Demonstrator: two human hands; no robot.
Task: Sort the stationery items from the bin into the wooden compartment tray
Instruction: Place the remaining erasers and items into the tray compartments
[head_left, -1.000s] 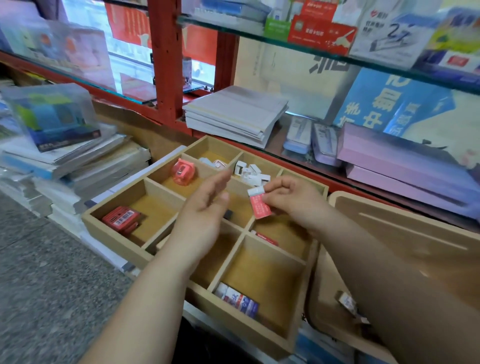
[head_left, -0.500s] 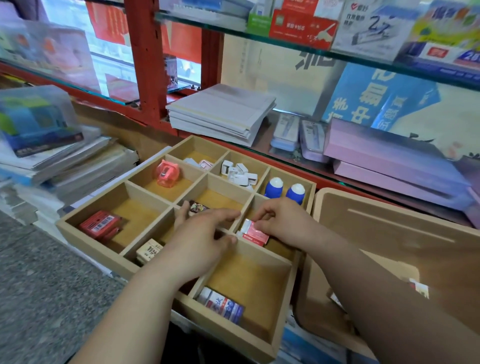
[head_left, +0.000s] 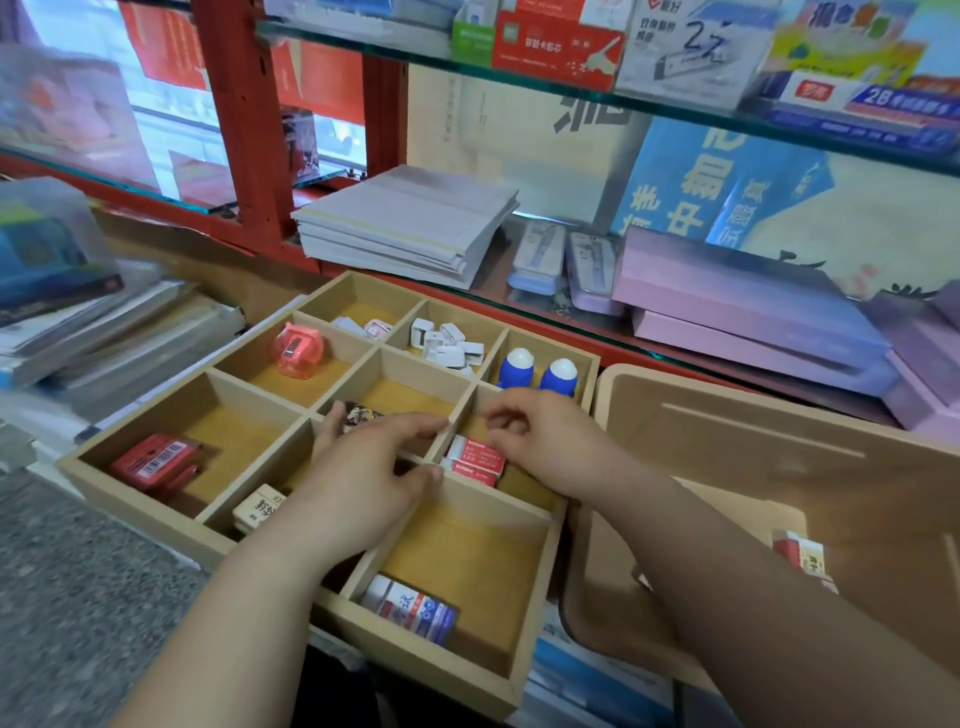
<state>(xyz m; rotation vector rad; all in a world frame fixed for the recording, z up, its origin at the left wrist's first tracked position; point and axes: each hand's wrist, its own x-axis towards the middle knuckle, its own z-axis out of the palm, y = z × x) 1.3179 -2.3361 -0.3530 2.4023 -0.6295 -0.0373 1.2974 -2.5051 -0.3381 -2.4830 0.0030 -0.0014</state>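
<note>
head view: we find the red eraser (head_left: 475, 454), held a second ago, now lying in the wooden compartment tray (head_left: 135, 501); right hand (head_left: 540, 441) fingers released, left hand (head_left: 363, 467) slack. a boxed eraser (head_left: 800, 556) remains in the bin (head_left: 779, 441).

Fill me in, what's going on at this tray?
A person is sorting stationery into the wooden tray. The right hand hovers with loosely curled fingers over the red-and-white erasers lying in a right-column compartment, and it holds nothing. The left hand is spread open over the middle dividers. One eraser lies in the bin on the right.
</note>
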